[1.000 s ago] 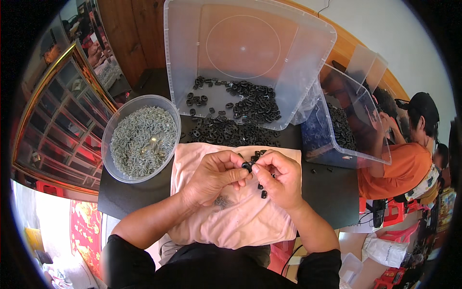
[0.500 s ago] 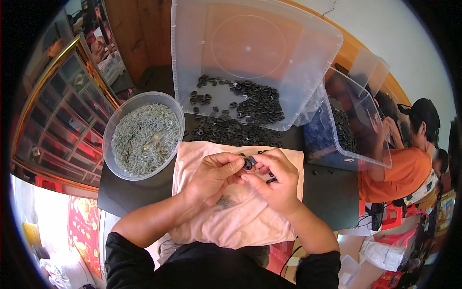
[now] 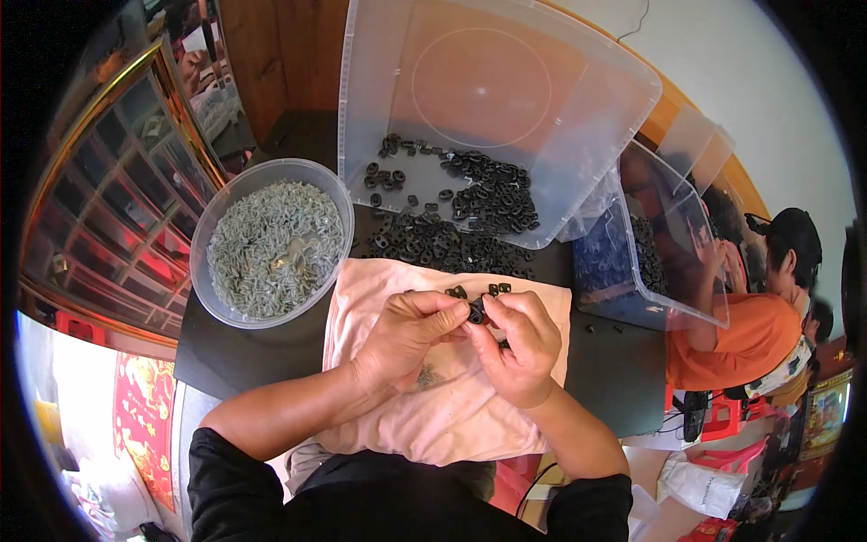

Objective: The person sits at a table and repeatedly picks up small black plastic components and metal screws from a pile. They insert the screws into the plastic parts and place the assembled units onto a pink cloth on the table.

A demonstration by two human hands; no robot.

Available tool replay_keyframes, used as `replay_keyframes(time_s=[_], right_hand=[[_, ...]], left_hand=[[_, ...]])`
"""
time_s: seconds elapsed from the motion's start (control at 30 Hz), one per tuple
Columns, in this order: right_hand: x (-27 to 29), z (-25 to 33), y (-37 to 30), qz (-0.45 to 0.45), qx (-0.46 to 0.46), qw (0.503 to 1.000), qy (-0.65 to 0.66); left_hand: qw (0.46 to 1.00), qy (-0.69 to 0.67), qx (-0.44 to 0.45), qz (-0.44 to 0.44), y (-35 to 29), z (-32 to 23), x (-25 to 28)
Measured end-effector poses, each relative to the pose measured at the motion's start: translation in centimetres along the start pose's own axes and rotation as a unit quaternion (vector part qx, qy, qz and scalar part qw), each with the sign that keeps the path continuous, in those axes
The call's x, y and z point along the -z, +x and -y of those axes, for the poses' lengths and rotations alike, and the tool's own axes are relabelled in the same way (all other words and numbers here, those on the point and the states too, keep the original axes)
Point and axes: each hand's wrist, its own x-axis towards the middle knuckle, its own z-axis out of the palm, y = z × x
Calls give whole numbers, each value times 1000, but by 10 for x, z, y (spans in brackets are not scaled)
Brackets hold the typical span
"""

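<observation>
Over the pink cloth [image 3: 379, 429], my two hands meet at a small black plastic part [image 3: 476, 313]. My left hand [image 3: 406, 334] pinches it between thumb and fingers. From the other side, my right hand [image 3: 524, 348] grips it with thumb and forefinger, its other fingers curled. A dark bit shows by the curled fingers, too small to make out. Just beyond my fingertips, several similar black parts [image 3: 499, 288] lie at the cloth's far edge. A small heap of screws [image 3: 429, 376] rests on the cloth, between my forearms.
At the left stands a round clear tub [image 3: 200, 280] full of screws [image 3: 271, 239]. A large clear bin [image 3: 479, 90] lies tipped toward me, black parts [image 3: 492, 194] spilling onto the dark table [image 3: 623, 370]. A bluish bin [image 3: 601, 285] and a person in orange [image 3: 722, 343] are at the right.
The view has shifted slightly. Both hands stay together on the black part, which is turned a little. My right fingers have shifted, and more black parts show beyond them.
</observation>
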Motion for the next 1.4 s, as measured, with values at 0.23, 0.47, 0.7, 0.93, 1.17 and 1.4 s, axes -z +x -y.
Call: replay_keyframes(time_s=[0.23,0.47,0.7,0.93,1.17,1.4], right_hand=[[-5,-2,0,-9,43,999,4],[-5,-4,2,11,52,998,-13],[-10,-5,-2,-3,39,999,22],[-6,3,2,-41,34,999,10],[1,3,3,-32,55,998,-24],[79,0,37,-181,22,942,-281]], left_hand=[[999,41,-9,-13,-2,-3,-2],[995,95,-33,-5,1,-5,0],[992,116,-48,18,3,-5,3],[993,97,-58,19,-1,-9,-5],[996,60,-68,22,-3,-8,-9],[992,93,-79,-46,-2,-36,-8]])
